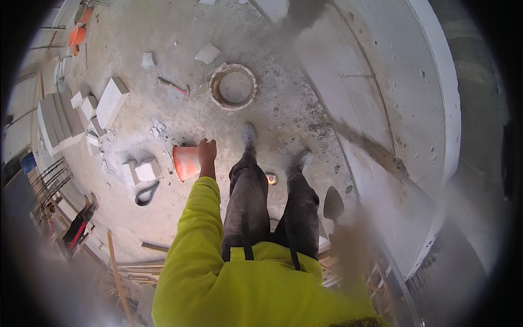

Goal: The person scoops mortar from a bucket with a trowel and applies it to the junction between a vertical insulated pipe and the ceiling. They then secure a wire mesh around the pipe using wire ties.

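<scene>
My left hand (207, 151) is closed on an orange bucket (186, 162) at its right end, just left of my legs. The bucket lies tilted on its side, its wider end facing left. On my right side, a pointed trowel blade (333, 204) sticks out ahead of my right hand (348, 240). That hand is smeared by a blur over the picture, and the trowel's handle cannot be made out. Ahead of my feet stands a round tub (251, 87) with a pale grey mix inside. Beside it lies a hammer (173, 86).
White blocks (112, 101) are stacked at the left, with a smaller block (147, 169) and a dark strap loop (146, 194) nearer me. A pale block wall (376, 109) with grey mortar joints rises along the right. A small round object (271, 179) lies between my legs.
</scene>
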{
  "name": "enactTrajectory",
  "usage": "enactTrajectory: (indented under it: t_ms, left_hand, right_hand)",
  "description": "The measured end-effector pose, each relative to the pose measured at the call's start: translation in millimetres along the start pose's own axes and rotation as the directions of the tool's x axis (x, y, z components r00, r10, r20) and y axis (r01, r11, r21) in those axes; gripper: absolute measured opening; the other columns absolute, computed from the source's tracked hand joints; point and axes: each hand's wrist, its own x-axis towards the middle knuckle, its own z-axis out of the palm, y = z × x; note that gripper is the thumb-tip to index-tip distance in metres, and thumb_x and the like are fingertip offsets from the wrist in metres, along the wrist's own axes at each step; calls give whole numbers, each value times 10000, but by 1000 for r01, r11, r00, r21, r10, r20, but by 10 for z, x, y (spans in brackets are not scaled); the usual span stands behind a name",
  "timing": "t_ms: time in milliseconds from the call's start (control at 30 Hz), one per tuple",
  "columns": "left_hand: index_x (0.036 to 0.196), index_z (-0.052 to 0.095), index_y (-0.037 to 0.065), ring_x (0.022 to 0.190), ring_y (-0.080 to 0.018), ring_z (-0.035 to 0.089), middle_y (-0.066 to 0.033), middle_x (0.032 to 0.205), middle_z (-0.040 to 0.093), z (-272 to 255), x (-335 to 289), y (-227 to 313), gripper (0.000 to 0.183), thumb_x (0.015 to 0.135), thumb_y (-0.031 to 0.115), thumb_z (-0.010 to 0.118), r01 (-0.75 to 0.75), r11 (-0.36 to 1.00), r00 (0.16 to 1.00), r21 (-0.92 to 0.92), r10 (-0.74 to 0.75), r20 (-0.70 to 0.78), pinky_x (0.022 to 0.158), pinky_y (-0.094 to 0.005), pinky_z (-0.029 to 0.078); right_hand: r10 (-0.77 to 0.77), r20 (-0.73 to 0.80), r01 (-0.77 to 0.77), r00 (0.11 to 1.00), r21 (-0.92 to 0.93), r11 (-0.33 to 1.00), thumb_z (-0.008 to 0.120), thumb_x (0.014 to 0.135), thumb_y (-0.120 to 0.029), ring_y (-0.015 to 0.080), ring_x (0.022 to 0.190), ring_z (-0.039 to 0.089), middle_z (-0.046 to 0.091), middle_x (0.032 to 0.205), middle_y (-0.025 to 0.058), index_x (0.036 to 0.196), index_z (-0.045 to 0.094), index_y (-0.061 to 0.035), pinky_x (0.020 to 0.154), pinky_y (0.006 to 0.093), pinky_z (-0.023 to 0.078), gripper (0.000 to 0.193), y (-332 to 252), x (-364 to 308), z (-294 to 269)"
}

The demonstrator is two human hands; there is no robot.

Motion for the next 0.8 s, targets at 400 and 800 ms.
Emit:
enactTrajectory:
  t_ms: [400, 800]
  left_hand:
    - [1245, 625, -16, 1114, -387, 639, -258, 1127, 682, 831, -469, -430, 491, 841, 263, 614, 93, 992, 966, 87, -111, 232, 972, -436, 497]
    - [1127, 704, 17, 1055, -402, 654, -251, 1063, 697, -121, -3215, -1957, 407, 819, 252, 578, 453, 869, 864, -199, -483, -144, 943, -452, 511]
  right_hand:
    - [155, 104, -129, 982, -223, 966, 710, 793, -199, 382, 852, 652, 631, 937, 221, 1042, 570, -6, 746, 476, 503, 345, 217, 363, -3]
    - [-133, 237, 167, 962, -129, 978, 697, 805, -103, 184, 443, 576, 615, 774, 115, 1040, 532, -6, 425, 320, 490, 303, -1065, 1450, -1016]
